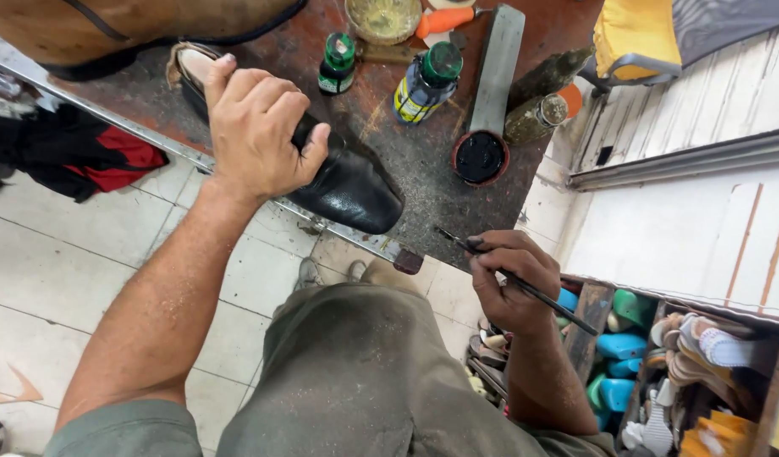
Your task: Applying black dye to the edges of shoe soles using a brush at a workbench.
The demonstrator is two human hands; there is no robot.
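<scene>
Left hand (255,127) lies curled over a black shoe (338,173), fingers bent down across its upper and thumb pressed against the side, so it grips the shoe against the near edge of the surface (423,161). Smooth and glossy, the shoe's leather tapers to a rounded toe that juts past the metal rim; its heel end and pale lining are partly covered by the fingers. Right hand (512,279) is closed around a thin dark brush (525,283), pinched between thumb and fingers, its tip pointing up-left toward the surface and its long handle running down to the right. Reddish, worn and dusted with grit, the surface carries two small bottles with green caps (427,80), a round open tin of black polish (480,157), a flat grey bar (495,72) and two rough, crusted bottles (542,101). A brown boot (127,30) and a yellowish bowl (383,17) are cut off at the top. Lower right, a wooden box (685,364) holds mixed soles and coloured pieces, hard to sort out.
</scene>
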